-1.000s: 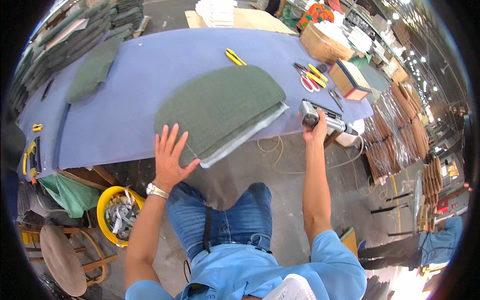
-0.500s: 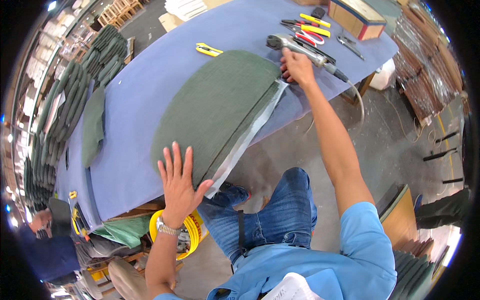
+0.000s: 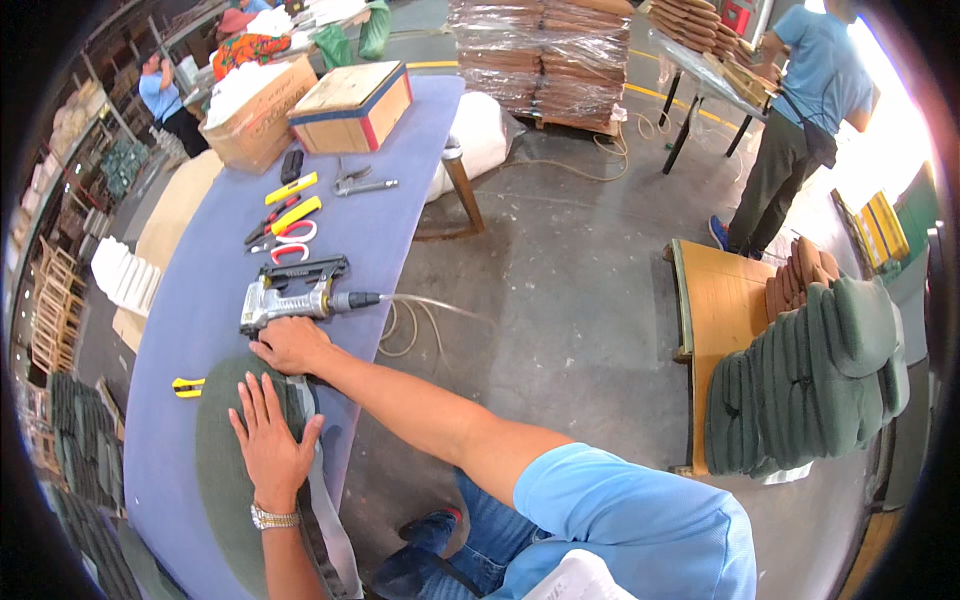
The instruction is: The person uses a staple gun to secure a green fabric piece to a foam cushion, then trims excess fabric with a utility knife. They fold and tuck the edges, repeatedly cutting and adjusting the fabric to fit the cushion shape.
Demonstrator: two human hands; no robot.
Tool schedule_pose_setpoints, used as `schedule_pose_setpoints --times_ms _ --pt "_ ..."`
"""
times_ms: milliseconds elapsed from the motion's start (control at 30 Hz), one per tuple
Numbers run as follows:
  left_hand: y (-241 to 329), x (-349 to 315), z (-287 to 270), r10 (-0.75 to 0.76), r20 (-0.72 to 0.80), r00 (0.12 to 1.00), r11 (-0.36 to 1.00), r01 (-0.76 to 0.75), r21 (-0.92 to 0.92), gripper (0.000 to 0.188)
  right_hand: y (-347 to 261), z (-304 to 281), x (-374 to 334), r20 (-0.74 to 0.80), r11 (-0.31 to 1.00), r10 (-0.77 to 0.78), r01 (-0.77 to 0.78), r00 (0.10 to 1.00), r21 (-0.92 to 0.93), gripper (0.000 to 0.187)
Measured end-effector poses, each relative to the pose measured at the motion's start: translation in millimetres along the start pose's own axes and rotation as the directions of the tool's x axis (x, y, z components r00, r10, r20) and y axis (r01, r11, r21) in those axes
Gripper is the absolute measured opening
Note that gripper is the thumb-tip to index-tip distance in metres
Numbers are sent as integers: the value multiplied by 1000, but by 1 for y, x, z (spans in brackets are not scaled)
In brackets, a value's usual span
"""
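Observation:
A large dark green fabric panel, rounded on one side, lies along the blue table's edge, with a pale strip down its straight side. My left hand rests flat on the panel, fingers stretched out. Just beyond it, at the panel's far end, is my right hand; its fingers bend downward and what they hold, if anything, is hidden. A grey and black staple gun with an air hose lies right against that hand's far side. On the left sits a yellow utility knife.
Red-handled scissors, pliers, yellow-handled tools and a hammer lie farther up the table. A wooden box stands at its far end. Stacked green cushions fill a pallet at right. Another person stands at a far table.
My view has swung to the right. My left hand has slid along the panel toward its far end, close to my right hand, which remains beside the staple gun.

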State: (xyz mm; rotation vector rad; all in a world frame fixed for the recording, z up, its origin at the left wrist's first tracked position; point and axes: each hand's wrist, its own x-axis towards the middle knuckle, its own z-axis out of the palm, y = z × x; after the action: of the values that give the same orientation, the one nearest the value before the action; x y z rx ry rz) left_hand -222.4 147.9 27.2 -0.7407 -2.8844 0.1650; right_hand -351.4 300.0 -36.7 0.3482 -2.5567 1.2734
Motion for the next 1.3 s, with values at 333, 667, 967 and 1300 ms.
schedule_pose_setpoints --times_ms 333,667,967,1300 --pt "-81 -175 -40 -540 -143 829 836 511 -199 61 -3 -3 -3 22 1000 -28 28 999 5 46" --pt "-54 -258 -30 -924 -125 361 363 728 -582 58 -13 0 -6 30 994 -71 73 997 -81 50" --pt "-17 -275 6 -981 -166 102 192 361 -913 47 -26 -1 -16 -41 985 165 -162 985 61 54" --pt "-46 -339 -85 -592 -638 493 801 273 -533 62 -77 -27 2 61 985 -172 172 983 13 58"
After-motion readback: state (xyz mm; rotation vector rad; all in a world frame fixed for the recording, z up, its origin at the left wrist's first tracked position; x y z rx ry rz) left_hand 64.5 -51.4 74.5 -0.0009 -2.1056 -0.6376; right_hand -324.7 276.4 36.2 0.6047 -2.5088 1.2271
